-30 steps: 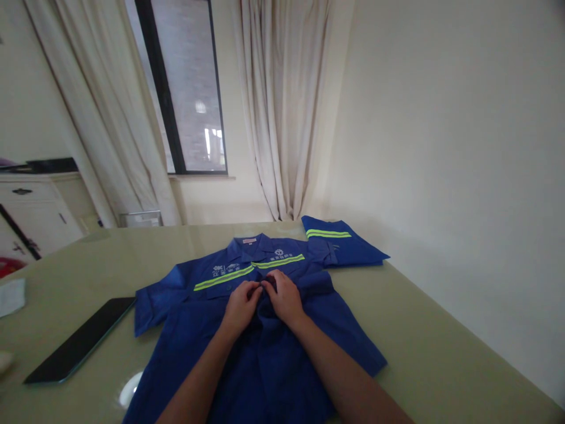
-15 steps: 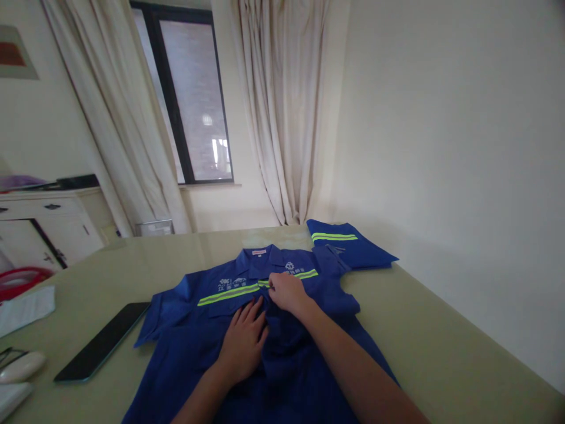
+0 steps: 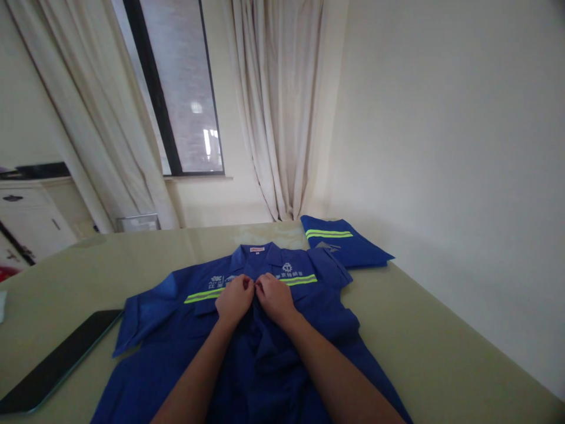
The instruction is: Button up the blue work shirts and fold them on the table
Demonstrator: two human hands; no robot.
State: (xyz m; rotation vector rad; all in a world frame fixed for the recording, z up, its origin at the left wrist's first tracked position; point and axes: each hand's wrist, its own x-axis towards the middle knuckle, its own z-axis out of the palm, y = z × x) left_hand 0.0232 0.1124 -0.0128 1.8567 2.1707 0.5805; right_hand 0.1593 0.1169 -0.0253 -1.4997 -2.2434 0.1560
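A blue short-sleeved work shirt [image 3: 172, 330] with a yellow-green reflective stripe across the chest lies spread front up, its collar away from me. At the middle of the stripe my left hand [image 3: 236, 297] pinches one edge of the shirt's front opening. My right hand [image 3: 274, 297] pinches the opening from the other side, and the fingertips of both hands nearly meet. Whatever small part of the placket lies between the fingers is hidden. Below the hands the fabric bunches in loose folds.
A folded blue garment [image 3: 348, 244] with the same stripe lies behind the shirt's right sleeve. To the left is a dark flat tablet-like slab [image 3: 62, 359] near the other sleeve. The pale green table [image 3: 445, 347] meets a wall at right; curtains [image 3: 278, 106] hang beyond.
My left hand has gone from lying flat on the shirt to pinching the front opening beside my right hand. The view has shifted slightly, and the tablet-like slab appears further left.
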